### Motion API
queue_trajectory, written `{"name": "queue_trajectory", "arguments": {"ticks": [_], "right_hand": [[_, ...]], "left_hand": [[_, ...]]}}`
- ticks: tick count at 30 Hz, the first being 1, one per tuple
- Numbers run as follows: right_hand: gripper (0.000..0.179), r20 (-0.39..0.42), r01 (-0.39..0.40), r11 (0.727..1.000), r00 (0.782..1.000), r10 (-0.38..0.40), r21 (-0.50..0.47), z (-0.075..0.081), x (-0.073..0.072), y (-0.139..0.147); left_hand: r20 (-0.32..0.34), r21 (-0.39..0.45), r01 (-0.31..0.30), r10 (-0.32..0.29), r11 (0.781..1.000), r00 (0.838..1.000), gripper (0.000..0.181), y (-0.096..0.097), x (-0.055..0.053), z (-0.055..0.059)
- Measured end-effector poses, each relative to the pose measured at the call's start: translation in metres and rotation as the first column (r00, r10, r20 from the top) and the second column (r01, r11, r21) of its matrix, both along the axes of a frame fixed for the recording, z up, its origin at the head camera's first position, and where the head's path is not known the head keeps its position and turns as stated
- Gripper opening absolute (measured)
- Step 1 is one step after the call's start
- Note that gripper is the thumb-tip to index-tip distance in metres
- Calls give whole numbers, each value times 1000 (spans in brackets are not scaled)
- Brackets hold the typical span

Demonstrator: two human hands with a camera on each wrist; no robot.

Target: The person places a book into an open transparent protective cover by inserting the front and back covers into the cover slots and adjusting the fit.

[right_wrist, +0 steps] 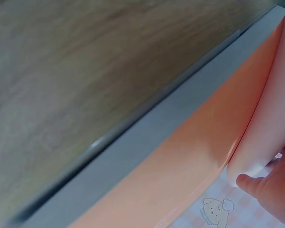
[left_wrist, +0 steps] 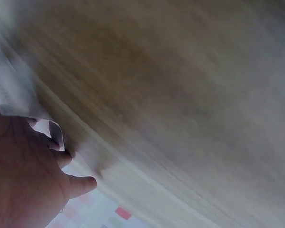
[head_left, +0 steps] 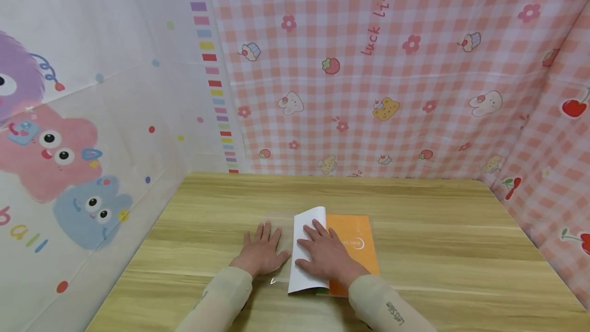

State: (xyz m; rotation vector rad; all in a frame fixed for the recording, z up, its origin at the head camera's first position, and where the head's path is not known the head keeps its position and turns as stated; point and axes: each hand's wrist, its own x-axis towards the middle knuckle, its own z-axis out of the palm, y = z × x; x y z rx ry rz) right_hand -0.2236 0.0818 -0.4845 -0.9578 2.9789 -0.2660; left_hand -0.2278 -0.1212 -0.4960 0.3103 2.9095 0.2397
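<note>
A booklet lies on the table in the head view, with an orange page or cover (head_left: 352, 240) on the right and a white sheet (head_left: 306, 265) folded over to the left. My right hand (head_left: 324, 252) rests with fingers spread on the white sheet. On the left, my left hand (head_left: 261, 252) lies palm down with fingers spread, over a clear plastic flap (head_left: 285, 237) beside the sheet's edge. In the right wrist view, the orange surface (right_wrist: 199, 137) bends up into a curved fold near my thumb. The left wrist view shows clear film (left_wrist: 18, 90) by my left fingers.
A wood-grain table (head_left: 438, 240) carries the booklet. Behind it hangs a pink checked cloth (head_left: 369, 81), and a white cloth with cartoon figures (head_left: 60, 152) covers the left side. Another checked cloth borders the right edge.
</note>
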Motion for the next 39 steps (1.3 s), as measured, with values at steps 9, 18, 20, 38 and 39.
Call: {"name": "queue_trajectory", "arguments": {"ticks": [9, 18, 20, 38, 39], "right_hand": [[51, 30, -5, 1000, 1000, 4, 9, 5, 2, 0], [53, 47, 1, 998, 999, -4, 56, 6, 2, -1], [53, 49, 4, 998, 999, -7, 56, 7, 4, -1], [55, 8, 44, 997, 999, -45, 63, -3, 3, -9], [56, 5, 46, 997, 999, -46, 67, -4, 2, -9]], "left_hand": [[32, 23, -18, 17, 1000, 999, 79, -1, 0, 0], [15, -11, -3, 3, 1000, 1000, 86, -1, 0, 1], [17, -16, -1, 1, 1000, 1000, 85, -2, 0, 1], [36, -15, -3, 4, 1000, 999, 79, -2, 0, 3], [35, -14, -3, 3, 1000, 999, 78, -1, 0, 4]]}}
